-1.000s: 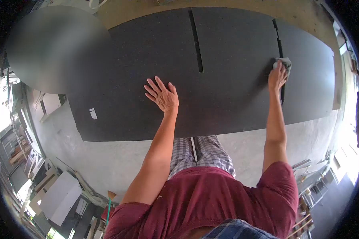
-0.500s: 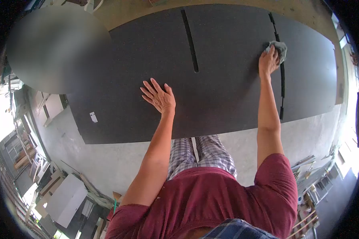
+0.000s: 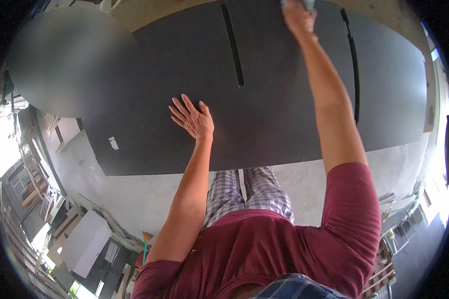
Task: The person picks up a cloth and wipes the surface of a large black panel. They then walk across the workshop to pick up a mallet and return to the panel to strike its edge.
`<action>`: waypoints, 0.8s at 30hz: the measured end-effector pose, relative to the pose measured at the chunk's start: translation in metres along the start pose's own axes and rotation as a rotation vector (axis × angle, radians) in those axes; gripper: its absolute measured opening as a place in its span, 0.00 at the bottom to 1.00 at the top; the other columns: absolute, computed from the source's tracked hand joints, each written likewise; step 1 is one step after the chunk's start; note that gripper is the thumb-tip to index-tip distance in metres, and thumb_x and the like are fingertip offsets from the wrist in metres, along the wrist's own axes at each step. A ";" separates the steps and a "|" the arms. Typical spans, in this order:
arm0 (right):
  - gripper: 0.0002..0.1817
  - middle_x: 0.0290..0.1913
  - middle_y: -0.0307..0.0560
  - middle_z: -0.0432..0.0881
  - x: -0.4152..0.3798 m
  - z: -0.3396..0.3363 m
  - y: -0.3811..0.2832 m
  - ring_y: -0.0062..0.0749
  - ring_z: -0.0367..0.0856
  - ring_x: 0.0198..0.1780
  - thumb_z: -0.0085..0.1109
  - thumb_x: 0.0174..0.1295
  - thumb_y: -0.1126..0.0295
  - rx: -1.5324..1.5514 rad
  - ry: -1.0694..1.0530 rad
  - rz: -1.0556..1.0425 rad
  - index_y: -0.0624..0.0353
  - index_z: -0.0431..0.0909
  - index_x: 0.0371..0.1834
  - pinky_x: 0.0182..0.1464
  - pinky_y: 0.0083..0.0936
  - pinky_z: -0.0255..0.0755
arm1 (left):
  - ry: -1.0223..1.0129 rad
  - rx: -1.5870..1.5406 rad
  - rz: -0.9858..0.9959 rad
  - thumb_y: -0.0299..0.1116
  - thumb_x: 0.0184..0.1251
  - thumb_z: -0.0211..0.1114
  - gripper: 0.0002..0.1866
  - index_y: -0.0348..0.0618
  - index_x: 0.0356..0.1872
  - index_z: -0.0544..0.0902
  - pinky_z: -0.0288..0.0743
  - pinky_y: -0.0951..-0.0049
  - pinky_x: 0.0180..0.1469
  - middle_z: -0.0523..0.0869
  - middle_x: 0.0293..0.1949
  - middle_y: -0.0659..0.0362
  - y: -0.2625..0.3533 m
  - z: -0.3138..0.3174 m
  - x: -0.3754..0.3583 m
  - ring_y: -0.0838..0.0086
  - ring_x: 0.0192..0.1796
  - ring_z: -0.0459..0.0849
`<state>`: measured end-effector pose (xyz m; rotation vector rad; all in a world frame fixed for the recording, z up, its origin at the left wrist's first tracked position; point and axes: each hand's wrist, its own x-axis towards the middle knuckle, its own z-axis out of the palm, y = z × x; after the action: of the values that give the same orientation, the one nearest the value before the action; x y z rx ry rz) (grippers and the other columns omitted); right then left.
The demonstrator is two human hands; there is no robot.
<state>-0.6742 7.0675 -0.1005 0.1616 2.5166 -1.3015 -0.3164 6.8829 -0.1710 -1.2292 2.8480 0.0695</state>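
- The person's left hand (image 3: 194, 121) lay open, fingers spread, on a broad, flat, dark-grey panel (image 3: 284, 104), left of a straight black slot (image 3: 233, 45).
- The right hand (image 3: 300, 19) gripped a crumpled, pale grey-green cloth (image 3: 309, 4) at the panel's far edge, partly out of view.

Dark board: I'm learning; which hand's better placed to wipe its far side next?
Right hand, probably: it holds the cloth far out on the board; the left hand is empty, closer in.
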 end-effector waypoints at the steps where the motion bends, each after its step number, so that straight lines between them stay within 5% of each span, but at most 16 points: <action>1: 0.25 0.68 0.49 0.64 0.025 -0.012 0.029 0.43 0.63 0.67 0.37 0.70 0.54 -0.374 0.156 -0.131 0.49 0.62 0.67 0.66 0.47 0.53 | -0.003 -0.008 0.002 0.51 0.73 0.39 0.32 0.49 0.73 0.49 0.33 0.47 0.73 0.44 0.74 0.51 0.001 0.001 0.000 0.52 0.75 0.38; 2: 0.24 0.68 0.49 0.64 0.052 -0.027 0.063 0.44 0.63 0.66 0.36 0.70 0.56 -0.752 0.312 -0.259 0.49 0.62 0.67 0.66 0.48 0.54 | -0.009 -0.008 0.013 0.51 0.73 0.39 0.32 0.49 0.73 0.49 0.33 0.47 0.73 0.44 0.74 0.51 0.002 0.002 0.001 0.52 0.75 0.38; 6: 0.25 0.69 0.48 0.61 0.015 -0.078 0.127 0.45 0.58 0.70 0.41 0.68 0.59 -0.714 0.331 -0.077 0.49 0.60 0.68 0.69 0.49 0.50 | 0.042 -0.035 0.037 0.51 0.73 0.39 0.32 0.49 0.73 0.50 0.34 0.47 0.73 0.44 0.74 0.50 0.002 0.003 -0.002 0.50 0.75 0.39; 8: 0.24 0.60 0.43 0.72 -0.041 -0.075 0.177 0.46 0.73 0.57 0.50 0.62 0.65 -0.852 0.648 -0.490 0.45 0.64 0.63 0.54 0.54 0.63 | 0.046 -0.041 0.066 0.51 0.73 0.39 0.32 0.48 0.73 0.50 0.34 0.47 0.73 0.44 0.74 0.50 0.003 0.003 -0.001 0.50 0.75 0.39; 10: 0.28 0.60 0.48 0.71 -0.118 -0.075 0.208 0.49 0.71 0.58 0.54 0.59 0.66 -0.789 0.624 -0.460 0.46 0.63 0.65 0.57 0.52 0.61 | 0.021 -0.029 0.029 0.50 0.73 0.39 0.32 0.47 0.73 0.50 0.35 0.47 0.73 0.44 0.74 0.49 0.002 0.006 0.001 0.49 0.75 0.39; 16: 0.28 0.59 0.57 0.71 -0.365 -0.078 0.287 0.52 0.68 0.61 0.53 0.59 0.73 -0.705 0.707 0.068 0.56 0.63 0.65 0.63 0.42 0.59 | 0.032 -0.027 0.044 0.50 0.73 0.38 0.32 0.46 0.73 0.50 0.36 0.46 0.73 0.44 0.74 0.48 0.005 0.006 0.002 0.48 0.75 0.40; 18: 0.27 0.58 0.58 0.72 -0.420 -0.078 0.331 0.52 0.67 0.61 0.51 0.59 0.75 -0.370 0.636 0.508 0.61 0.63 0.64 0.63 0.37 0.60 | 0.084 -0.043 0.018 0.49 0.71 0.39 0.32 0.45 0.72 0.54 0.38 0.47 0.73 0.46 0.74 0.47 0.008 0.007 0.001 0.48 0.74 0.43; 21: 0.27 0.59 0.57 0.72 -0.445 -0.090 0.289 0.50 0.68 0.61 0.50 0.58 0.78 -0.416 0.774 0.259 0.61 0.63 0.64 0.62 0.36 0.62 | 0.099 -0.060 0.022 0.49 0.71 0.39 0.32 0.45 0.72 0.54 0.38 0.47 0.73 0.47 0.73 0.46 0.009 0.007 0.003 0.48 0.74 0.43; 24: 0.25 0.54 0.54 0.73 -0.423 -0.061 0.202 0.49 0.70 0.55 0.53 0.56 0.80 -0.262 0.669 0.003 0.61 0.67 0.60 0.59 0.38 0.64 | 0.078 -0.070 0.038 0.49 0.71 0.39 0.32 0.45 0.72 0.53 0.38 0.46 0.72 0.47 0.73 0.45 0.005 0.004 0.000 0.47 0.74 0.43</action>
<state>-0.2390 7.2510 -0.0911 0.6320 3.2021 -1.0125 -0.3197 6.8863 -0.1745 -1.2160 2.9608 0.1257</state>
